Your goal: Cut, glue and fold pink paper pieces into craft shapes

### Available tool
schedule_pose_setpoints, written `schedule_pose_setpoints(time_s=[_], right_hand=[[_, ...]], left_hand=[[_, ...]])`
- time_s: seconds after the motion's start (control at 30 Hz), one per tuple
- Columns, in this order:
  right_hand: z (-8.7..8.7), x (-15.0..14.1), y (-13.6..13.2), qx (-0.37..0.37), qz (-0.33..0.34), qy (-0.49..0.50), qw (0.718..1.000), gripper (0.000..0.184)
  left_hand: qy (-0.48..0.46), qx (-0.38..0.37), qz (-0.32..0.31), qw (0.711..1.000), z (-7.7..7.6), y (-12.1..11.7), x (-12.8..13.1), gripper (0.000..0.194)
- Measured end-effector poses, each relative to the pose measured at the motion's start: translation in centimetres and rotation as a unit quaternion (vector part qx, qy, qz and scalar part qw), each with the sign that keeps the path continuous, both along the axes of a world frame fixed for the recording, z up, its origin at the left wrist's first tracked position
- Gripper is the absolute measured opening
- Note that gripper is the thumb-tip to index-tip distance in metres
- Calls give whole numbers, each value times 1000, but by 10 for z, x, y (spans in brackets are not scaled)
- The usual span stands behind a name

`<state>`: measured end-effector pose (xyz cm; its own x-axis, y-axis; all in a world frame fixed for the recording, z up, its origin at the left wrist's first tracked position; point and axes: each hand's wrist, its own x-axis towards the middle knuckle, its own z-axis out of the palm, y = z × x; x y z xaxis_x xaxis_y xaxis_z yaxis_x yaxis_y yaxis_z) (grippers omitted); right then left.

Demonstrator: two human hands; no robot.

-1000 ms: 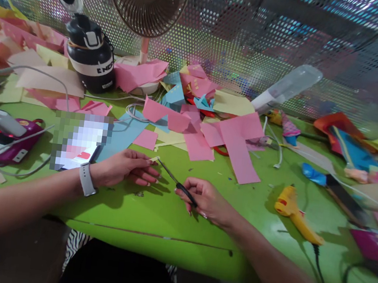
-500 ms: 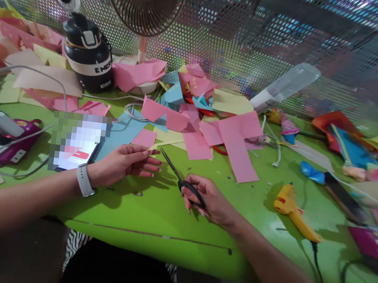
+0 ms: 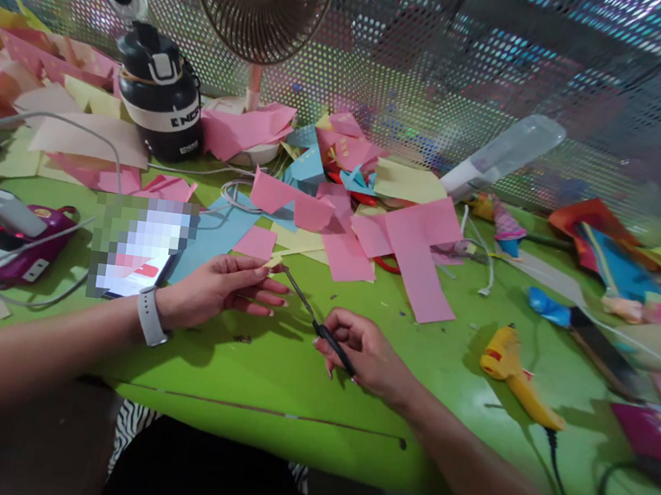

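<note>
Between thumb and forefinger, my left hand (image 3: 223, 286) pinches a small strip of yellow paper (image 3: 275, 261); its other fingers are stretched out. My right hand (image 3: 363, 352) grips black-handled scissors (image 3: 309, 309) by their loops. The scissor tips reach up to the left fingertips, close to the yellow strip; whether they touch it I cannot tell. Behind the hands lie pink paper pieces (image 3: 420, 250) and a blue sheet (image 3: 215, 229). A phone (image 3: 144, 245) with a lit, partly blurred screen is beside my left wrist.
A yellow glue gun (image 3: 520, 375) lies to the right on the green table (image 3: 265, 384). At the back stand a black bottle (image 3: 161, 106) and a fan (image 3: 257, 6). A purple power strip (image 3: 34, 251) with cables sits on the left, a clear plastic bottle (image 3: 504, 156) leans behind.
The scissors have turned in my right hand, and their tips now lie nearer the left fingertips. The yellow strip at the left fingertips looks shorter and angled upward. The view shifted slightly.
</note>
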<state>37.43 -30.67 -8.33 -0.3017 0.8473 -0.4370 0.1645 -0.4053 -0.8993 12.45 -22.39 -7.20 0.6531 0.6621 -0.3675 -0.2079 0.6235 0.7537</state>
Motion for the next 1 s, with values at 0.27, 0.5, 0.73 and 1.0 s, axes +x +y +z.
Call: schedule_pose_setpoints(time_s=[0.27,0.5,0.73,1.0], right_hand=[[-2,0,1,-9,13,-4,1000,45],[6,-5,3,-13,11,7,1000,48],[2,-4,2,-16,8,15,1000,47],[1,-3,3,-16,14,1,1000,48]], left_hand=[[-4,8,-22,1000,-2,-1,0,19],[-11,8,-31,999,-5,-2,0,19],[0,-1,-27,1000,-3,-2,1,20],[-2,-8,-23,1000,-2,-4,2,17]])
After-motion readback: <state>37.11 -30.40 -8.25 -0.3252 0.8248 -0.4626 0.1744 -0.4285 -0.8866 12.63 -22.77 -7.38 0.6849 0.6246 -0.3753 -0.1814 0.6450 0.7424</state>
